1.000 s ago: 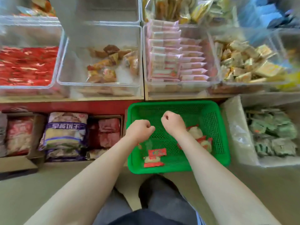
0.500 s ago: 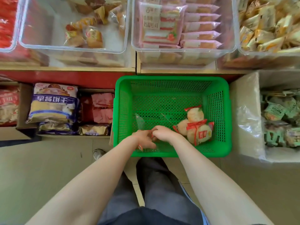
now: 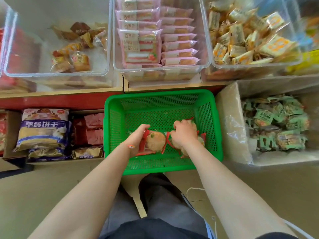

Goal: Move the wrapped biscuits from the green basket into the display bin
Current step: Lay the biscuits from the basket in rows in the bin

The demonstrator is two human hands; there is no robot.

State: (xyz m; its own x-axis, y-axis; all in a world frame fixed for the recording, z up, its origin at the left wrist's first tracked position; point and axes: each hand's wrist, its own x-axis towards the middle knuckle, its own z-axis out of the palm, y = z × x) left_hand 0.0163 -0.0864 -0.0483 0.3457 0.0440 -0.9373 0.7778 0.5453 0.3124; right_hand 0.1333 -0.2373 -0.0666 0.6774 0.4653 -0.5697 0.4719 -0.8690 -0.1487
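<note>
While both hands reach into the green basket, the left hand and right hand each grasp wrapped biscuits; lifting gently likely avoids crushing.

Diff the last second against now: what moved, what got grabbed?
Both hands dropped from fists above the green basket onto its floor. The left hand now holds one wrapped biscuit; the right hand closes on the wrapped biscuits beside it, its grip partly hidden. The basket is in its place, and nothing has reached a bin yet.

Head view, steeply down, close
</note>
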